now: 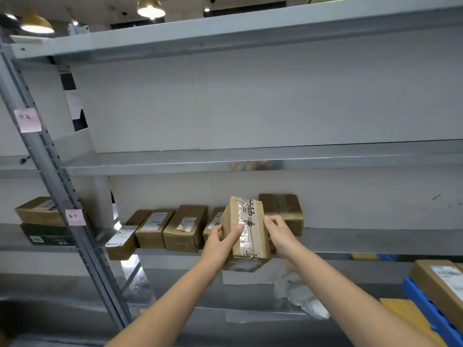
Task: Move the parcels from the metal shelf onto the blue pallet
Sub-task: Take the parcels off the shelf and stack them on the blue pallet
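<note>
Both hands are gripping 1 taped cardboard parcel, which is sitting tilted in the air just in front of the metal shelf and clear of its surface. The left hand is pressing against the parcel's left face, thumb lying across the near top beside the clear printed tape, the remaining fingers being hidden behind the box. The right hand is clamping the right face, fingers curled round the far edge. 5 further parcels are resting on the same level of the shelf: a long narrow box overhanging the front lip at the left, a labelled box touching it, a wider box just to the right, a partly hidden box behind the left hand, and a taped box standing far back behind the right hand. In the neighbouring bay to the left, a brown carton is lying on a dark green box. 2 pink notes are sticking to the grey upright. The level above is showing bare metal. At the near right edge, the blue pallet is carrying a flat labelled parcel. A crumpled white cloth is lying on the lower level beneath the right forearm.
</note>
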`<move>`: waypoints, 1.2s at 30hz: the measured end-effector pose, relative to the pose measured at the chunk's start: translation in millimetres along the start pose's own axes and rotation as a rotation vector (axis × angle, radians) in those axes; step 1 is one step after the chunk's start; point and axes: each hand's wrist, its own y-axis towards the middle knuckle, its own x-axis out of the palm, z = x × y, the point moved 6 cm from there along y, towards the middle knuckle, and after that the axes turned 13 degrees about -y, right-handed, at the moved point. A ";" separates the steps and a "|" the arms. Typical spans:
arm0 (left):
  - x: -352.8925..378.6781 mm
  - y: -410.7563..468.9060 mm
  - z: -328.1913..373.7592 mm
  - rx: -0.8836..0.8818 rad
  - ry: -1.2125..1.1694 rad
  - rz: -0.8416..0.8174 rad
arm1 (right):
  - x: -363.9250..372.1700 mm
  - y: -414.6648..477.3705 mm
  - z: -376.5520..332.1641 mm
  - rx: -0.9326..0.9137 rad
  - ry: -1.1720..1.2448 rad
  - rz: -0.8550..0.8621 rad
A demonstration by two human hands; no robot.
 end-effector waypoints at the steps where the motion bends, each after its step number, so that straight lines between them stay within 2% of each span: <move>1: -1.3 -0.6 -0.8 0.000 -0.014 0.001 | -1.0 -0.1 0.7 -0.009 -0.012 -0.010; 3: -4.8 -2.6 -3.9 -0.001 -0.025 0.006 | 0.1 -2.5 2.6 -0.021 -0.010 -0.028; 8: -9.2 -6.7 -7.7 -0.014 -0.082 0.002 | 12.8 -11.1 6.6 0.039 0.168 -0.134; 15: 0.5 -11.0 -3.6 -0.033 -0.176 -0.065 | 9.4 -18.4 13.2 0.098 0.112 -0.270; 21: -3.0 -9.3 2.8 0.121 -0.240 -0.015 | -9.8 -16.7 13.2 0.056 0.014 -0.162; 26: -7.3 -1.4 10.2 0.300 -0.165 0.060 | -33.6 -17.2 8.4 -0.101 -0.001 0.058; 32: 28.0 6.3 -15.9 0.143 -0.182 -0.001 | -54.1 -20.5 17.2 -0.174 0.038 0.217; 36: 66.1 7.7 -33.8 0.084 -0.234 -0.090 | -75.2 -31.2 37.7 -0.139 0.030 0.281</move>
